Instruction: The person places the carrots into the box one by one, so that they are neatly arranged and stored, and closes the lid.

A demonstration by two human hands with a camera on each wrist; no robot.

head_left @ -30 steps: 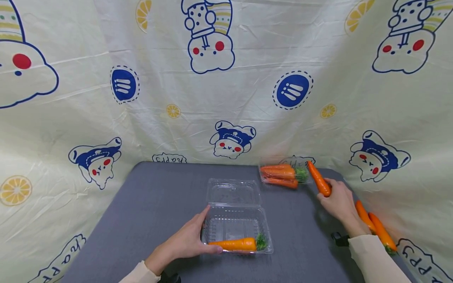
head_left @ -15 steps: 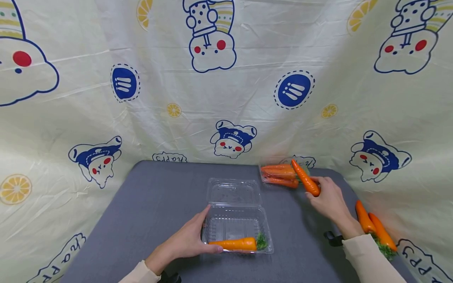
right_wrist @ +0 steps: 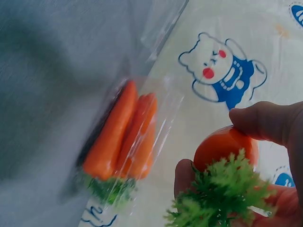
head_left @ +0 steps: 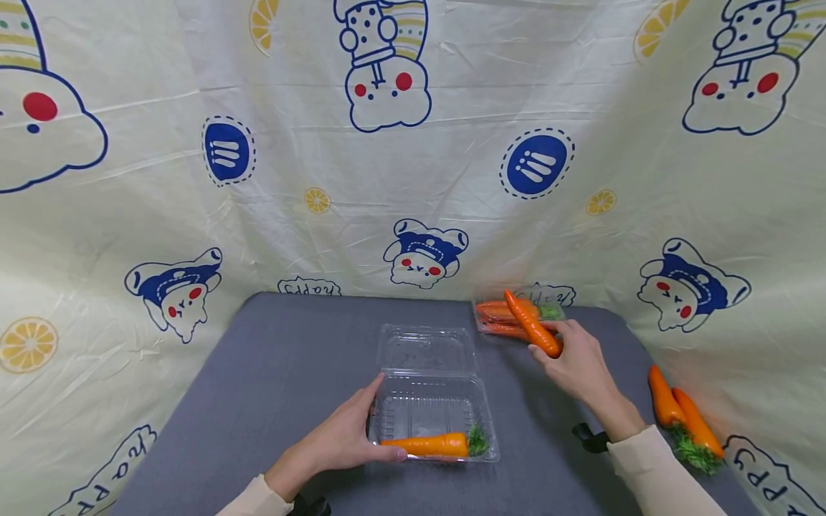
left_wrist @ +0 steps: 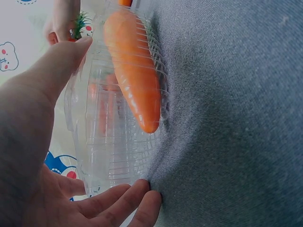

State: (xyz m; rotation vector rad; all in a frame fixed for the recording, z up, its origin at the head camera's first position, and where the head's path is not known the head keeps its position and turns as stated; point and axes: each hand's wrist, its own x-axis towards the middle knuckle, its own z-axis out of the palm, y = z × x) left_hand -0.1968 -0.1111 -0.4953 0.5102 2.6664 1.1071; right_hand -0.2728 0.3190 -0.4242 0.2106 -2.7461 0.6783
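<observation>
An open clear plastic clamshell box stands on the table, hinged lid laid back. A carrot with green top lies along its front wall. My left hand holds the box's left end, thumb on the front rim and fingers toward the back corner; the left wrist view shows the fingers against the plastic. Raised above the table, a second carrot is gripped by my right hand, tip pointing away and left. Its leafy top shows below the fingers in the right wrist view.
Behind, at the back right, a clear box of several carrots sits near the table edge. Two loose carrots lie at the right edge. A printed sheet hangs behind the grey table.
My right hand has carried the carrot leftward, from right of the back box to in front of it. The left hand and the open box have stayed in place.
</observation>
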